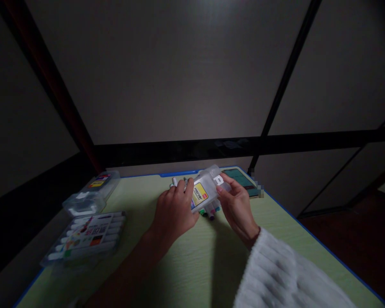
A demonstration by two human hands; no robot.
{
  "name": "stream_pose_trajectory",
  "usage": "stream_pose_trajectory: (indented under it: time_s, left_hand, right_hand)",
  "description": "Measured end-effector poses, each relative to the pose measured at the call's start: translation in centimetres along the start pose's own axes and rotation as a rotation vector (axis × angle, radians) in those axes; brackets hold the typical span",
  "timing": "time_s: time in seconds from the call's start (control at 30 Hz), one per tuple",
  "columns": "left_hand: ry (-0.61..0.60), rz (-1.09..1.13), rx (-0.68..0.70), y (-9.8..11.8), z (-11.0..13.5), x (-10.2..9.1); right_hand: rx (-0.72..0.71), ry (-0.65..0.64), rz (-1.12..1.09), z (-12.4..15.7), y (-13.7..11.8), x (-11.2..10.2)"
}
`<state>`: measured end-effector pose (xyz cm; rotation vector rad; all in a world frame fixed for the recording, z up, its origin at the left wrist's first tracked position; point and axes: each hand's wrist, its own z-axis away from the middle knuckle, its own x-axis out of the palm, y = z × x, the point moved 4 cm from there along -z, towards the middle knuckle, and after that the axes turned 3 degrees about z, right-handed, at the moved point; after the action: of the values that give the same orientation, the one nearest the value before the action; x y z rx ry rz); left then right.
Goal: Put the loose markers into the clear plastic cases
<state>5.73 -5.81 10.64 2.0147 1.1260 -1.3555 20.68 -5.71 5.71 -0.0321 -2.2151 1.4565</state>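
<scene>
Above the middle of the table, a translucent plastic marker case (208,182) with a yellow label is tilted between my two hands. My left hand (176,205) wraps round its left side. At its right end, the thumb and fingers of my right hand (235,199) pinch the case by its white clasp (218,180). Whether the lid is unlatched I cannot make out. Loose markers (211,211) with green, purple and blue ends lie on the table under and behind the case, partly hidden by it and by my left hand.
On the left of the pale green table (186,273) lie a pack of white markers (90,233) and, behind it, another clear plastic case (93,192). A dark green flat item (240,179) lies at the back right. Wall panels (179,85) rise behind the table.
</scene>
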Motion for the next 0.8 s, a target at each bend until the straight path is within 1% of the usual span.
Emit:
stream_pose_trajectory:
  time_s: [0.1, 0.13, 0.27, 0.37, 0.47, 0.63, 0.73, 0.8]
  left_hand:
    - [0.006, -0.013, 0.013, 0.1, 0.0, -0.1]
    - [0.002, -0.011, 0.011, 0.1, 0.0, -0.1]
    - [0.004, 0.018, -0.026, -0.4, 0.1, -0.2]
    - [0.034, 0.025, -0.022, -0.8, 0.0, -0.5]
    - [0.039, 0.047, -0.018, -1.3, -0.2, -0.7]
    - [0.047, 0.1, -0.016, -2.0, -0.5, -0.8]
    - [0.046, 0.136, 0.0, -2.4, -0.5, -0.8]
    - [0.024, 0.145, 0.02, -2.6, -0.6, -0.7]
  right_hand:
    - [0.052, 0.048, -0.075, 0.1, -0.3, 0.1]
    - [0.035, 0.049, -0.064, 0.2, -0.4, 0.1]
    - [-0.116, 0.038, 0.015, 0.6, -0.9, 0.5]
    - [-0.145, -0.001, -0.008, 0.7, -1.0, 0.7]
    - [-0.172, -0.035, 0.015, 0.6, -1.2, 0.8]
    - [-0.167, -0.027, 0.003, 0.6, -1.5, 0.9]
    - [-0.136, -0.007, 0.036, 0.7, -1.6, 1.0]
    - [-0.103, -0.001, 0.045, 0.7, -1.5, 0.9]
